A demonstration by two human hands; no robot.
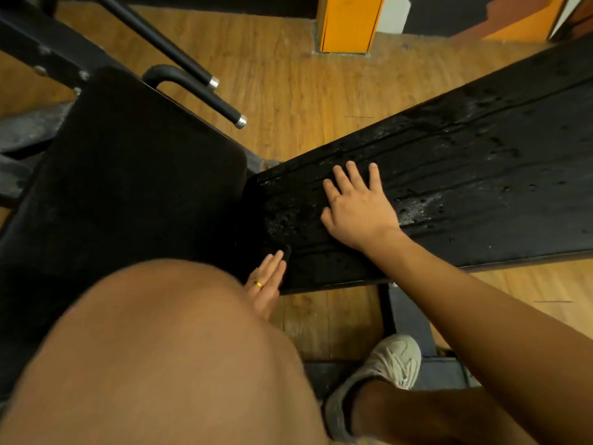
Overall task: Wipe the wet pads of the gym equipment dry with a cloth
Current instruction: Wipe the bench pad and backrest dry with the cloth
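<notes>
The long black back pad [449, 175] runs from the centre to the upper right and is covered in water drops and streaks. My right hand [359, 207] lies flat on its near end, fingers spread and straight. My left hand [266, 284], with a gold ring on one finger, shows from behind my raised knee [167, 348]. Its straight fingers touch the pad's near corner. The black seat pad [128, 181] at the left looks matte and dry. No cloth is plainly visible; a small dark shape at my left fingertips is unclear.
Black handle bars with chrome ends [239, 120] jut out beyond the seat pad. The bench's dark steel frame [407, 319] crosses the wooden floor [288, 91] beside my shoe [385, 364]. An orange column [349, 24] stands at the back.
</notes>
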